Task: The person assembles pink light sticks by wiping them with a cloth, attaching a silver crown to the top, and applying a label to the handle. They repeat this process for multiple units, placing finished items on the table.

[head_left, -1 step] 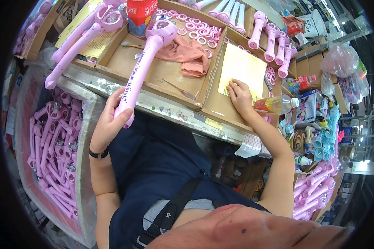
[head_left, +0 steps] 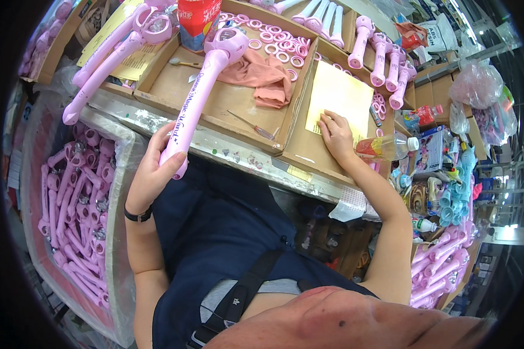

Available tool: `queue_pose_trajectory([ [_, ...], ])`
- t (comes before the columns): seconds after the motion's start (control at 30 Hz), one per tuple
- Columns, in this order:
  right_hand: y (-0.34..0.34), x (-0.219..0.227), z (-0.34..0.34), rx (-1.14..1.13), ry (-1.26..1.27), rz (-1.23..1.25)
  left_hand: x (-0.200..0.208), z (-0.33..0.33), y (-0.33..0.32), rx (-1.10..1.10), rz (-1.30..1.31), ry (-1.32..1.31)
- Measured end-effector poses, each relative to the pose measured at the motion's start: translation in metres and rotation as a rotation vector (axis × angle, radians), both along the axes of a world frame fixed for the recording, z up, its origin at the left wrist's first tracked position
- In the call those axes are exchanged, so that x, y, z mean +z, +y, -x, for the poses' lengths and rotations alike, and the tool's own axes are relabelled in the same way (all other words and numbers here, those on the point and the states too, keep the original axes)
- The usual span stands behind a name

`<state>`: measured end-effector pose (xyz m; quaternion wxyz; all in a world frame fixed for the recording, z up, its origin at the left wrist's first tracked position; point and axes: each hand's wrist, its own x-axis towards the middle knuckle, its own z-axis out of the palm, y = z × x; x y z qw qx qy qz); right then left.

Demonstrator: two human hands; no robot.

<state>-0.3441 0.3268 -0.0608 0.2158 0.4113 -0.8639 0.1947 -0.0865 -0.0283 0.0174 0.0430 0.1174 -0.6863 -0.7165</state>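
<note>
Head view: left hand point(head_left: 148, 171) holds pink wand point(head_left: 199, 99) across cardboard tray point(head_left: 169, 87)

You grip the pink wand slantwise over the tray, left thumb in front, fingers curled behind the lower handle. Its lower end juts past the tray's near edge; its head lies over the far part, near a red container point(head_left: 198, 23) at the tray's far left. In the box point(head_left: 305, 148) just right of the tray, your right hand point(head_left: 336, 135) lies on a yellow sheet point(head_left: 343, 93), fingers bent; whether they pinch the paper, one cannot tell. Inside the tray sit a salmon cloth point(head_left: 262, 78), pink rings point(head_left: 288, 44) and a thin screwdriver point(head_left: 265, 132).

A good hold here likely calls for light, even thumb pressure clear of the handle's lettering, and space between the wand's head and the red container, lest you knock it. Your right fingertips would best lie flat, steadying the sheet without creasing it, your forearm clear of the bottle point(head_left: 387, 147) farther right of the tray.
</note>
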Motion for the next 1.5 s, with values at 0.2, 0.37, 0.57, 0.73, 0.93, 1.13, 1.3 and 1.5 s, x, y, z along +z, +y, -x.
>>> queue_pose_trajectory([
  [0.2,-0.002,0.003,-0.001,0.018,0.080,-0.069,0.000,0.000,0.001,0.016,0.024,0.015],
  [0.37,-0.002,0.008,-0.006,-0.053,-0.139,-0.030,-0.002,-0.001,0.000,0.020,0.037,0.023],
  [0.57,-0.007,0.017,-0.016,-0.139,-0.342,-0.017,-0.004,0.000,-0.001,0.015,0.042,0.041],
  [0.73,-0.012,0.022,-0.019,-0.201,-0.369,-0.054,-0.005,-0.001,-0.001,0.007,0.026,0.029],
  [0.93,-0.015,0.022,-0.022,-0.132,-0.278,-0.078,-0.005,-0.001,0.000,0.036,0.050,0.046],
  [1.13,-0.025,0.035,-0.006,-0.331,-0.522,-0.193,0.001,0.000,0.011,0.259,0.610,0.119],
  [1.3,-0.035,0.046,0.027,-0.333,-0.593,-0.351,0.018,0.000,0.028,0.354,0.904,0.213],
  [1.5,-0.052,0.053,0.058,-0.405,-0.848,-0.614,0.030,0.004,0.058,0.299,1.134,0.415],
])
